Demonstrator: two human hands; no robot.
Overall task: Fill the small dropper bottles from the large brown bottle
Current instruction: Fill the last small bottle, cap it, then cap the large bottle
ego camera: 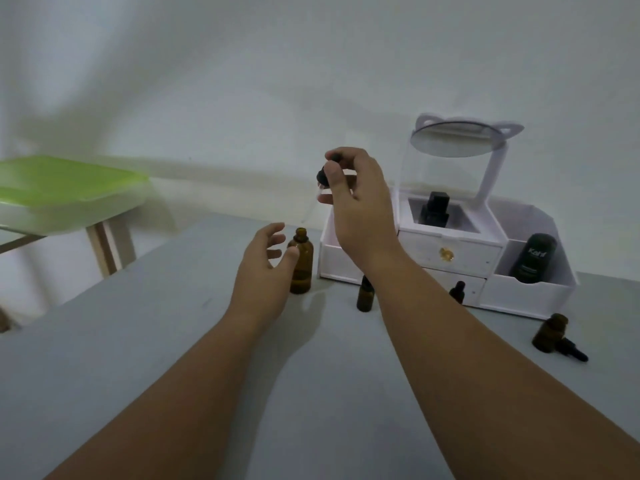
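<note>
Head view: my right hand (360,199) pinches dropper (323,176) above brown bottle (301,261).
Left hand (265,265): wide, bottle's 9 o'clock.
Next: likely aim into open small bottle (549,336), 4 o'clock.

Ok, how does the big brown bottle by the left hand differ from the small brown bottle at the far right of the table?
The big brown bottle is clearly taller and wider than the small brown bottle. The big one stands left of the white organizer, by the left hand; the small one before its right end. A dropper lies beside the small bottle, none by the big one. Both are amber, upright and uncapped.
</note>
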